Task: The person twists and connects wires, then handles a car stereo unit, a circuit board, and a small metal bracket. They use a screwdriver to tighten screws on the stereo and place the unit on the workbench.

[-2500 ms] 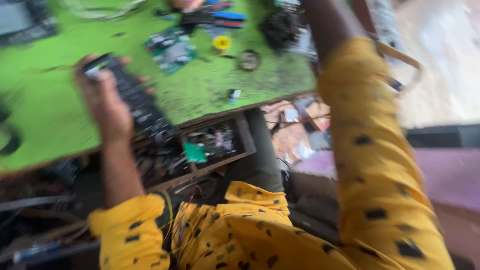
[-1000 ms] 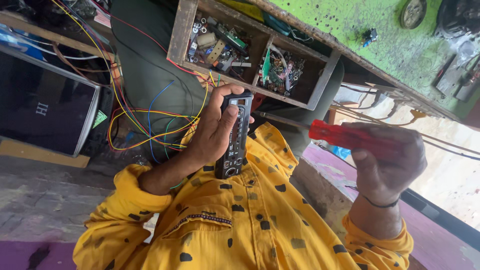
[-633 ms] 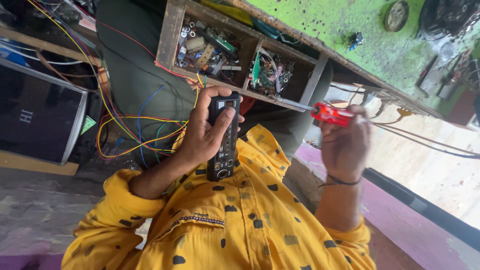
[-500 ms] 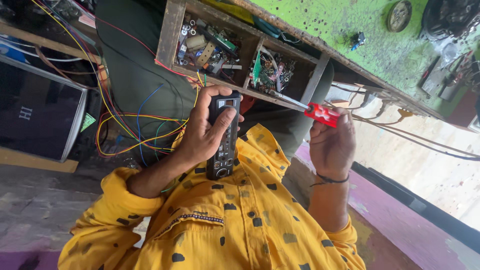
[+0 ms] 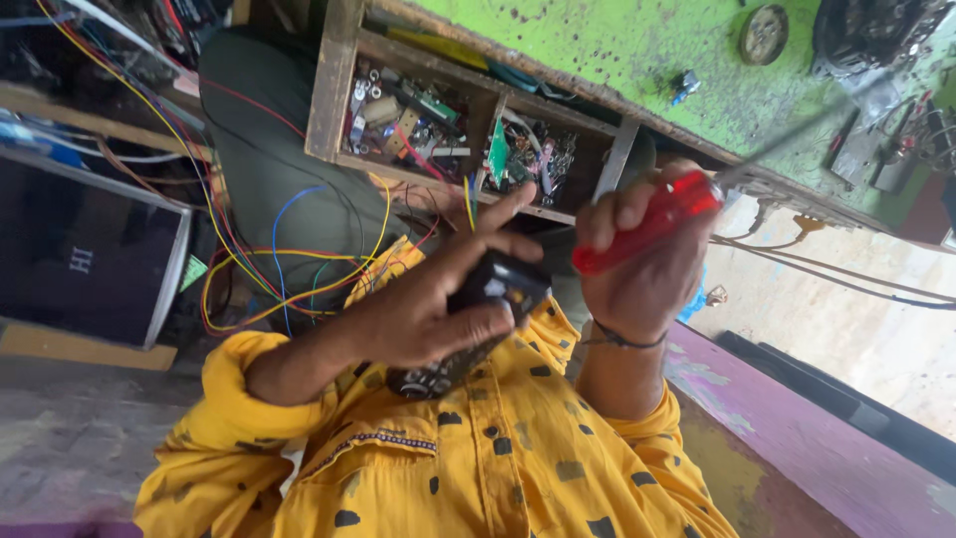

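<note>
Red plastic filled the right hand [image 5: 647,274] near the centre of the frame — its fingers were wrapped tight around a screwdriver [image 5: 647,221], whose blurred shaft seemed to point toward the upper right. Just left of it, the left hand [image 5: 428,309] cradled a black remote control [image 5: 468,324] — thumb pressed on its top end, index finger stretched out straight. Behind both, at the top of the frame, a wooden drawer [image 5: 334,90] held loose parts under a green workbench [image 5: 617,45].

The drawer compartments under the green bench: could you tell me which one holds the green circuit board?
The right compartment, nearer the red screwdriver; the green circuit board stands at its left edge.
</note>
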Demonstrator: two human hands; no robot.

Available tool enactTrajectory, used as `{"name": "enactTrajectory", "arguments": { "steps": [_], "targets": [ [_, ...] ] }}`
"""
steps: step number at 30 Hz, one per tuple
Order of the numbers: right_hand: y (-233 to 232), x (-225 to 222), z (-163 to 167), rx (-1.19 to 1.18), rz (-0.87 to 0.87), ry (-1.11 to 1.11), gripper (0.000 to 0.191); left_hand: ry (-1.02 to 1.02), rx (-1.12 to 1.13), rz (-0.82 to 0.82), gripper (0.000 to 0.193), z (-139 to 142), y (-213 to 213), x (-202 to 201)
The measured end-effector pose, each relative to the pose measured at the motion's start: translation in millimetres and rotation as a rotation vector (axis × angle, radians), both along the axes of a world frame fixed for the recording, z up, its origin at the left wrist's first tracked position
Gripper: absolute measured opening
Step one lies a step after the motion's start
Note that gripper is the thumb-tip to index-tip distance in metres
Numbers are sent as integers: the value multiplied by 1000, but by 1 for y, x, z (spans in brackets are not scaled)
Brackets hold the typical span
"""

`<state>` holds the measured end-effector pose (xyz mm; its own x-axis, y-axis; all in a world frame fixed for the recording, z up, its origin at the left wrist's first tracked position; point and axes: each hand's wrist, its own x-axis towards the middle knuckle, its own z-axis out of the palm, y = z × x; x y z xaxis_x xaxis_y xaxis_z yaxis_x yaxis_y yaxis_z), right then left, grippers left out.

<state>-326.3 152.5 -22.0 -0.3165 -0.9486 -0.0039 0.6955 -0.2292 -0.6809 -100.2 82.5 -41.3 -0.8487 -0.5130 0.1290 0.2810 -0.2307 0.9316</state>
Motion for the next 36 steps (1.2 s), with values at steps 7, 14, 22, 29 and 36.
{"name": "enactTrajectory", "arguments": {
  "steps": [7, 14, 22, 29, 36],
  "targets": [
    [-17, 21, -8, 5, 54, -33, 32, -150, -250, -2, 53, 17, -1, 3],
    [-10, 24, -20, 68, -7, 40, 35, -334, -249, -123, 53, 12, 3, -9],
    [1, 0, -27, 36, -23, 127, 34, -179, -247, -135, 53, 16, 15, -12],
    [2, -8, -21, -3, 183, -58, 28, -239, -46, -290, 54, 13, 7, -12],
    [-2, -14, -5, 23, 70, 256, 27, -166, -117, -261, 51, 15, 10, -13]
  ]
}}
